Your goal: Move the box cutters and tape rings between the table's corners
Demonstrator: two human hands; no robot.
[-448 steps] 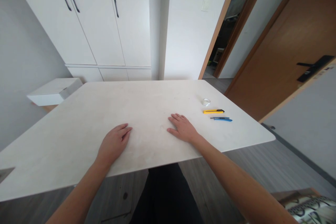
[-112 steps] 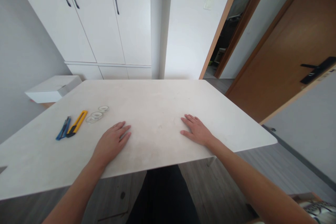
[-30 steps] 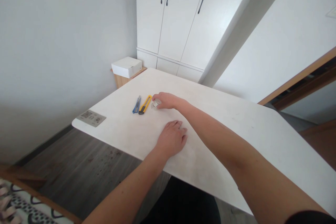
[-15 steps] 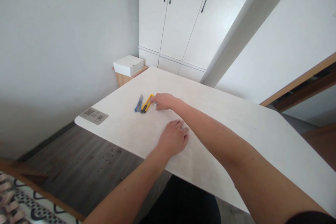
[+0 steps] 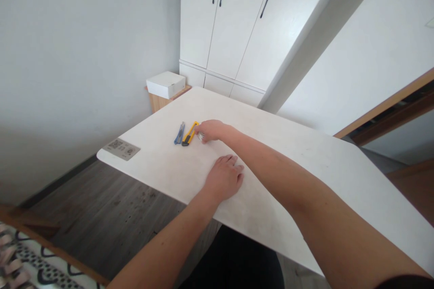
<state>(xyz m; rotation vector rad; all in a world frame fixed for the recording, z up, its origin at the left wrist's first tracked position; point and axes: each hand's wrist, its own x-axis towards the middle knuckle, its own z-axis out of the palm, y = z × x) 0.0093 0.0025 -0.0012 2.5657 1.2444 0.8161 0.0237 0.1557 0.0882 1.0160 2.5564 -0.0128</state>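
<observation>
white table, r hand closed over small clear tape roll by yellow cutter; l hand flat, open. roll prob light, slick; pinch rim.

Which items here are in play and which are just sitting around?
In play:
- right hand, closed over a small clear roll
- yellow utility knife, right beside that hand
- blue utility knife, next to the yellow one

Lying about:
- left hand, flat on the table
- grey label at the table corner
- white box
- wardrobe
</observation>
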